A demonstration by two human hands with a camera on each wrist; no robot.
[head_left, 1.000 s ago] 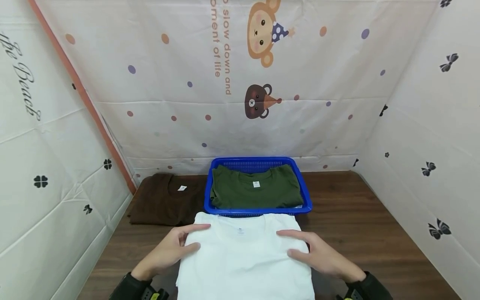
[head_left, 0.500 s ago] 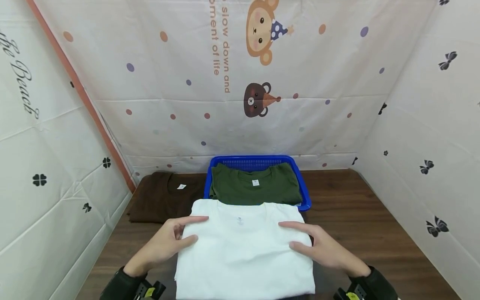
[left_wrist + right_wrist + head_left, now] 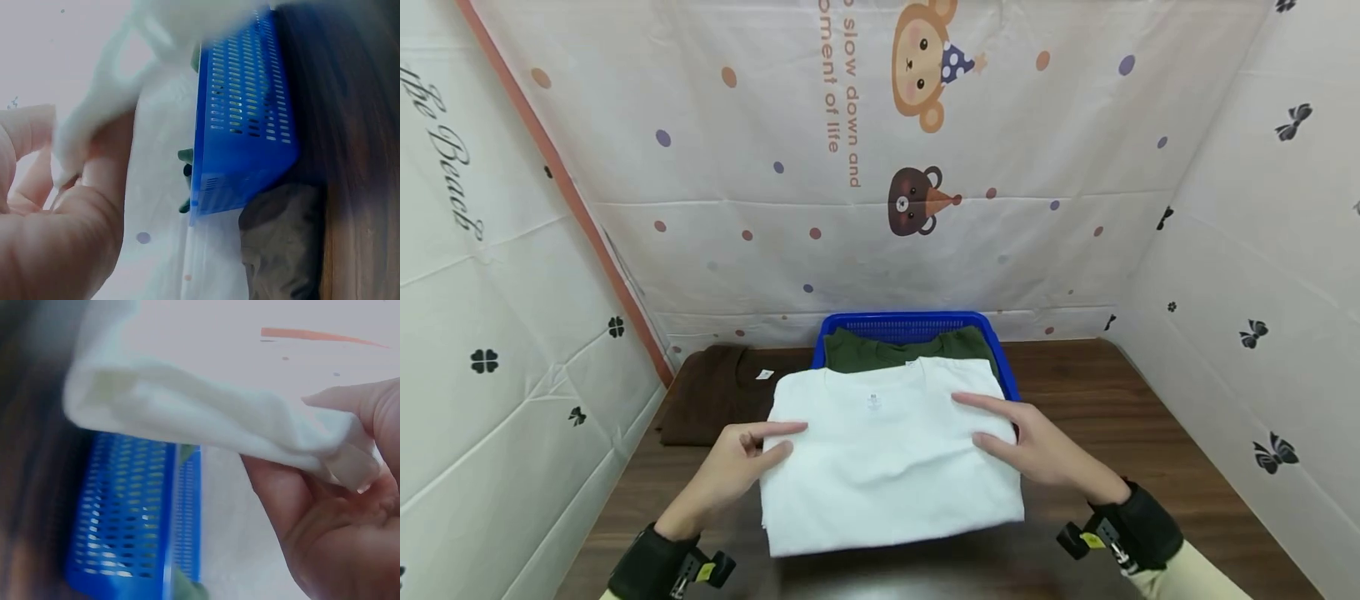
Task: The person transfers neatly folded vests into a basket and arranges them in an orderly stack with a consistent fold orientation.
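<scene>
A folded white T-shirt (image 3: pixel 891 467) is held up off the table between both hands, its far edge overlapping the front of a blue basket (image 3: pixel 1009 375). My left hand (image 3: pixel 733 462) grips its left side, thumb and index finger on top and the other fingers underneath. On the opposite side my right hand (image 3: pixel 1037 442) grips the shirt the same way; in the right wrist view the folded layers (image 3: pixel 206 412) sit between thumb and fingers. Inside the basket lies a folded dark green T-shirt (image 3: pixel 865 352), partly hidden behind the white one.
A folded brown T-shirt (image 3: pixel 707 400) lies on the wooden table (image 3: pixel 1090 392) just left of the basket. Patterned white cloth (image 3: pixel 737 167) hangs behind and along both sides.
Both hands have carried the white T-shirt forward and up, from in front of the basket to over its front edge. It now covers much of the green T-shirt.
</scene>
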